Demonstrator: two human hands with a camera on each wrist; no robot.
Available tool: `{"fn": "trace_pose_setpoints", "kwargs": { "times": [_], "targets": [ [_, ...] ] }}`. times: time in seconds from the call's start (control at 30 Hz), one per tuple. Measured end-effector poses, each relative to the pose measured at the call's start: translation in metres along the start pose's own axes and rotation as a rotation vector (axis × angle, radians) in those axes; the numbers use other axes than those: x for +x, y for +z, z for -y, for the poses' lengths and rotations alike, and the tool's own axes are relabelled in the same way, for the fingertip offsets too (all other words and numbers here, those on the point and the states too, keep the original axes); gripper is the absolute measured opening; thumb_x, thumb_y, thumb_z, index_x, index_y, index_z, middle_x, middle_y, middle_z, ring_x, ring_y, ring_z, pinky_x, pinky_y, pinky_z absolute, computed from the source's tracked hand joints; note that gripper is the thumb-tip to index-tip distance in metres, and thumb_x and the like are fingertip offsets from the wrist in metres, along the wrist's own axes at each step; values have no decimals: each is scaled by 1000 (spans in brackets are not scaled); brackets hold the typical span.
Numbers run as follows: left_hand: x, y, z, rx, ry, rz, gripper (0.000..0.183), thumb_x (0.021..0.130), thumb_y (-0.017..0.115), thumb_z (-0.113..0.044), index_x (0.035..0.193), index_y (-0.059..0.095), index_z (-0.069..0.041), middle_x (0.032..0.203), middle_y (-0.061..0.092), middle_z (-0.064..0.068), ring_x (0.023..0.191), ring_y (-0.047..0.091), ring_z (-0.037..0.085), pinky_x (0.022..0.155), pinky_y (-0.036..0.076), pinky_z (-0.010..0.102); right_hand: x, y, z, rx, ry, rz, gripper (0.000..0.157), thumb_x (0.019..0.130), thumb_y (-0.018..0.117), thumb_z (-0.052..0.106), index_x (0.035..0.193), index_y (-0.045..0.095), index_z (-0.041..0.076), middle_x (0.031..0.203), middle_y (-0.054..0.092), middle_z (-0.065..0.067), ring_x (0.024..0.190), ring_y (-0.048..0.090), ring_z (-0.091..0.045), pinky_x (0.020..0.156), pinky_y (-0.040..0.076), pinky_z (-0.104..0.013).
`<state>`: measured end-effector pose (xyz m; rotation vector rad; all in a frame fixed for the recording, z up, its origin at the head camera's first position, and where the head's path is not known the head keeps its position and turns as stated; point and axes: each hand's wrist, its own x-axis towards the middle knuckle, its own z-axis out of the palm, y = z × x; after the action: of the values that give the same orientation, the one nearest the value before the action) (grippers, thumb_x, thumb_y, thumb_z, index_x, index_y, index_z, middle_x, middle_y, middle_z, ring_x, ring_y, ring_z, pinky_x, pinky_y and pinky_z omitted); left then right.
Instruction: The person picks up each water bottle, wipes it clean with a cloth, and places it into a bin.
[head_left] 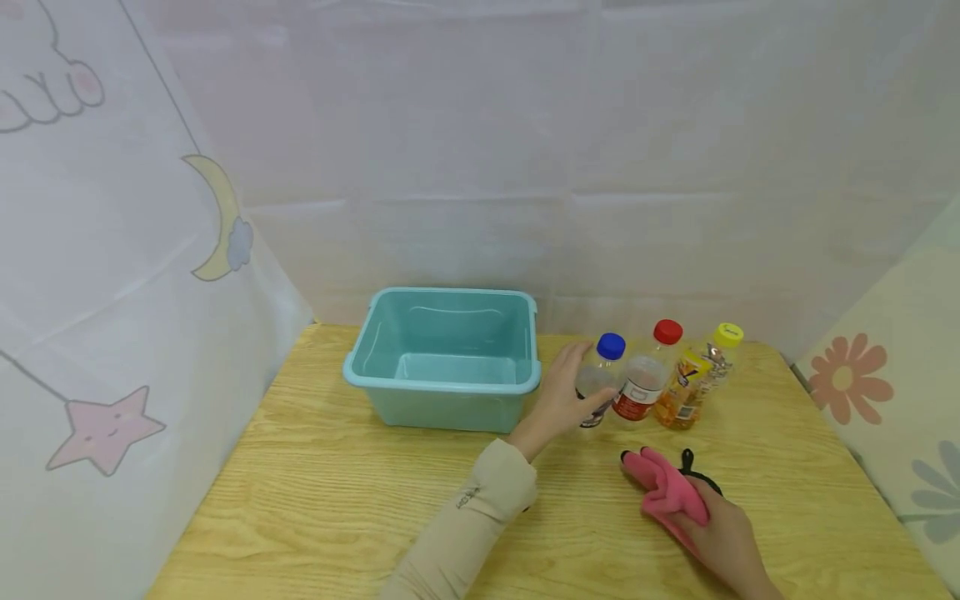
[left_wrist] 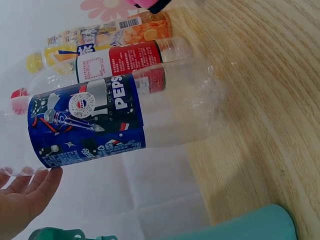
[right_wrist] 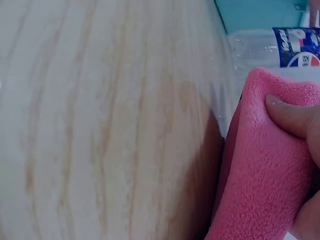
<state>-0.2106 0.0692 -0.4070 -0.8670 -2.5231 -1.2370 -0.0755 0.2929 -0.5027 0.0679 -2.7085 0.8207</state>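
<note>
nearest, rt hand (head_left: 723,533) grips a folded pink cloth (head_left: 663,492) low at the tbl (head_left: 300,500), thumb pressed into it; a black loop (head_left: 687,460) pokes out beyond, can't tell if attached. farther in, lft hand (head_left: 558,400) is up against the blue-capped btl (left_wrist: 90,117), fingers apart & loosely bent, tips touching its side, no wraparound hold that i can see. btl stands on the wood afaict. step in hand is prob getting hold of that btl; next move, i'd say, calls for closing thumb & fingers round it gently, bc thin clear plastic could dent. red-capped btl (head_left: 641,387) is right beside it, then yellow-capped btl (head_left: 682,392), so a clumsy reach might knock the row. teal tub (head_left: 442,408) crowds the lft wrist's other side; pale backdrop (head_left: 450,167) hangs behind.
</note>
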Motion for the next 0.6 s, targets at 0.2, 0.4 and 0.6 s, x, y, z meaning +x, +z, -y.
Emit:
{"fn": "trace_pose_setpoints", "kwargs": {
  "times": [0.2,0.4,0.6],
  "targets": [
    [-9,-5,-1,-18,-39,9,68,85,63,-40,138,35,-7,138,39,8,127,35,19,101,36,38,-1,-4,2,36,61,-2,49,69,78,6,111,55,-7,90,63,-27,78,62,-38,59,50,-36],
    [-17,-9,1,-13,-29,-5,68,84,63,-40,138,35,-9,138,40,6,127,36,19,99,38,38,0,-9,6,78,121,-31,44,72,77,9,108,57,-5,93,63,-25,75,58,-10,58,47,-24],
    [-26,-11,4,-2,10,-7,67,84,64,-37,137,35,-8,136,42,6,124,39,19,99,38,36,1,-16,12,169,291,29,49,80,71,17,117,52,-7,106,57,-29,74,46,7,57,45,-21]
  ]
}}
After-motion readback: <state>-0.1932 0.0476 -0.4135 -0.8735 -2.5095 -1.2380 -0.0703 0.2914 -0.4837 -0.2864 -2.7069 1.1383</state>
